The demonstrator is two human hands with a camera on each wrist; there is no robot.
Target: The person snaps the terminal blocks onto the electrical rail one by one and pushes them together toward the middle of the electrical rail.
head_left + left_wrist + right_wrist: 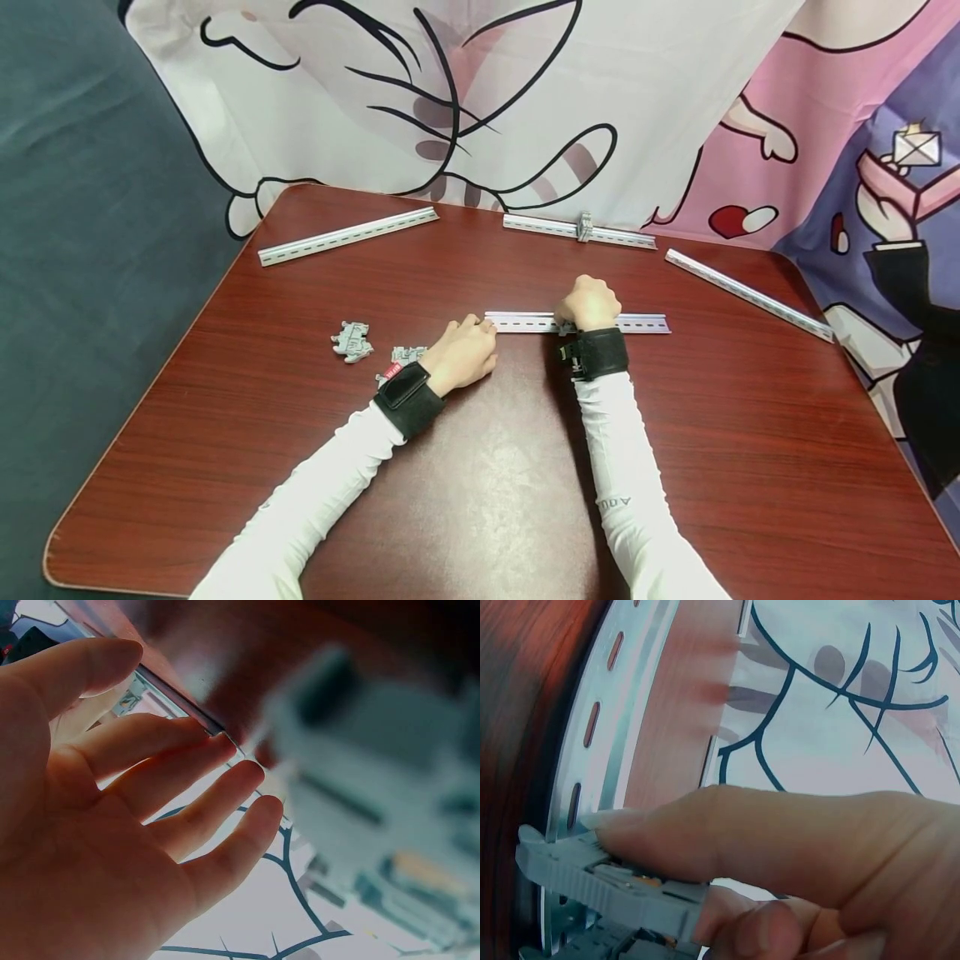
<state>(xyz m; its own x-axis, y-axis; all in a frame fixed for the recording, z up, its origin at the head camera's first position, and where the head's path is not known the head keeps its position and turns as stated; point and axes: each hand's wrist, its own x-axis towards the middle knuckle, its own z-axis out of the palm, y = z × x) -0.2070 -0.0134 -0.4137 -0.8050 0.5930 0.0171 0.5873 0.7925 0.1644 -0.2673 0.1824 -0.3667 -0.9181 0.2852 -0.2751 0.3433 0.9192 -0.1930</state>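
A slotted metal DIN rail (517, 322) lies across the table before both hands. My right hand (590, 304) is over its middle, gripping a grey terminal block (607, 889) between thumb and curled fingers, right at the rail. Close beside that piece, a second grey block (592, 945) shows at the lower edge of the right wrist view. At the rail's left end is my left hand (461, 354), its fingers (184, 761) loosely extended and its palm holding nothing. A blurred grey block (375, 802) looms large in the left wrist view.
Left of the left hand lie grey terminal blocks (352, 342), one (408, 354) partly behind the wrist. Further rails are spread about: one at back left (348, 237), one at back centre (536, 223) bearing a block (584, 227), one at right (750, 295). A printed cloth (525, 100) hangs behind.
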